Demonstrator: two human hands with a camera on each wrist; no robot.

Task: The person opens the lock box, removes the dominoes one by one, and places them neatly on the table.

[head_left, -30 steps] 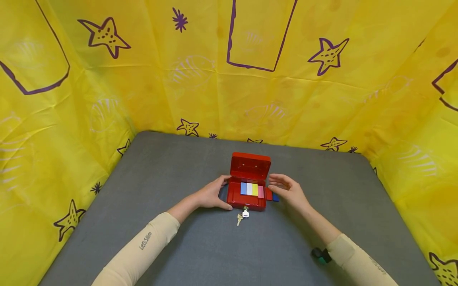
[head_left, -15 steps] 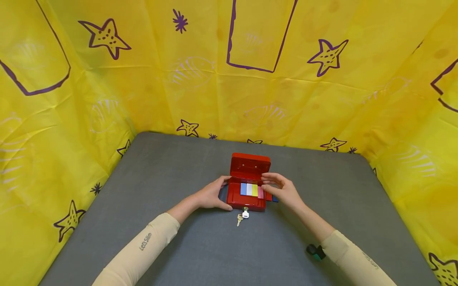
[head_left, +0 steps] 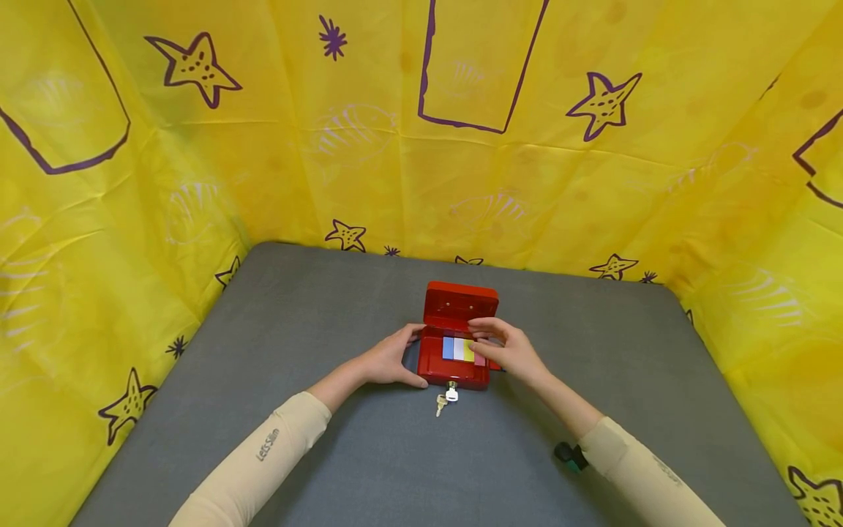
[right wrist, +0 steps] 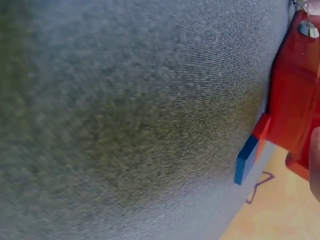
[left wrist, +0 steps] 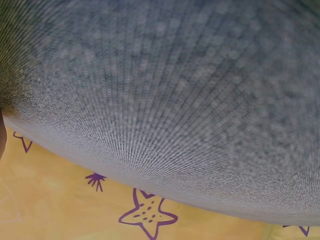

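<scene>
A small red cash box (head_left: 435, 377) stands on the table with its lid (head_left: 461, 304) raised. Inside lie a light blue block (head_left: 448, 348), a white block (head_left: 458, 348), a yellow block (head_left: 468, 354) and a pink block (head_left: 480, 360), side by side. My left hand (head_left: 388, 359) holds the box's left side, thumb at the front corner and fingers toward the back. Over the right part of the box is my right hand (head_left: 510, 351), fingers loosely extended, thumb tip by the yellow block; contact is unclear. A key (head_left: 451, 394) sits in the front lock.
A second key (head_left: 441, 405) hangs beside the first. Against the box's right side are a red block (right wrist: 262, 127) and a dark blue block (right wrist: 246, 160). The grey table (head_left: 329, 293) ends at a yellow patterned curtain (head_left: 263, 183) behind and at the sides.
My right hand has moved left from beside the box to above its blocks. The left hand, the box and the blocks stay in place.
</scene>
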